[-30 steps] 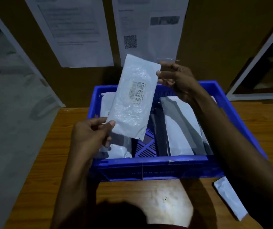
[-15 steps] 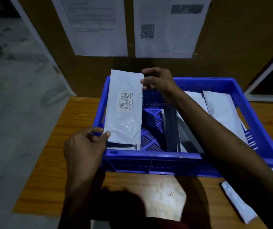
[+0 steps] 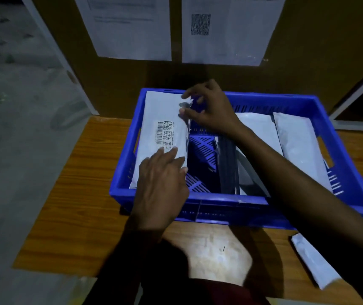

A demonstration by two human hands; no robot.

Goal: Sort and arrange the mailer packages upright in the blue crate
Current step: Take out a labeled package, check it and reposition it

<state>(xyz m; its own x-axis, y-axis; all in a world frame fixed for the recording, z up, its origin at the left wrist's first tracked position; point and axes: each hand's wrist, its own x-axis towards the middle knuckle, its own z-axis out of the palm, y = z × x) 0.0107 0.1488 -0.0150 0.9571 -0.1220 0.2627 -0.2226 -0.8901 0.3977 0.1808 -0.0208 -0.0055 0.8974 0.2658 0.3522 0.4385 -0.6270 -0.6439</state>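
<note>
Near right on the table [image 3: 70,194], a spare mailer [image 3: 312,263] waiting, not yet crated. Next, left hand [image 3: 160,183], fingers straight, pressing the labelled mailer [image 3: 160,119] toward the left wall of the blue crate [image 3: 220,201]. Farther, right hand [image 3: 209,108] pinching its far edge. Leaning, not upright. Risk: slumping flat across the bare middle once released, nothing propping it.

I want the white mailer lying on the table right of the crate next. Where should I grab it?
Take the mailer by its near short end, right hand coming low from the front. It lies flat on the table, so its broad face offers no pinch. That end sits close to the table's front edge, where fingers can likely slide under.
</note>
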